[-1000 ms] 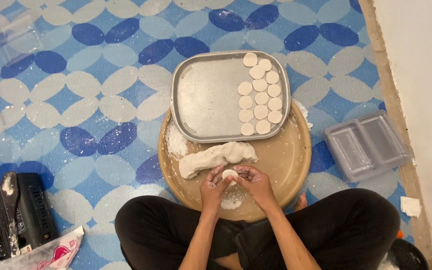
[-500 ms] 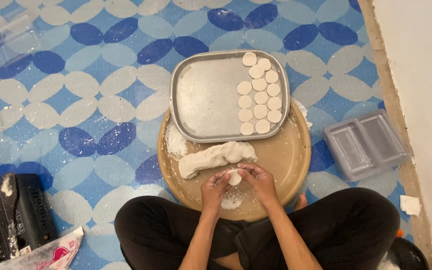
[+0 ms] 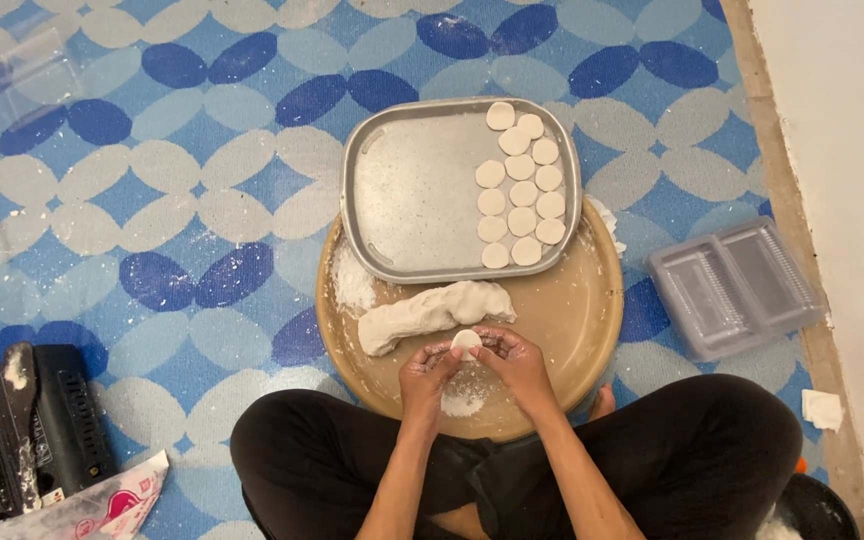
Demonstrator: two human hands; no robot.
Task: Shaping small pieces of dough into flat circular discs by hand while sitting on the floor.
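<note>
Both hands pinch one small dough disc (image 3: 466, 342) between them, left hand (image 3: 427, 372) at its 8 o'clock, right hand (image 3: 514, 362) at its 4, fingertips pressed on the rim, likely to flatten it evenly. It hangs over the round board (image 3: 577, 320), above a flour patch (image 3: 462, 398). The dough log (image 3: 432, 312) lies just at 11 o'clock. The steel tray (image 3: 412, 195) at 12 holds finished discs (image 3: 520, 190) in rows along its right side, probably kept apart against sticking.

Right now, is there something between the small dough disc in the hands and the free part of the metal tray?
Yes. The long dough lump lies on the round board between the dough disc, held by both hands, and the metal tray.
</note>
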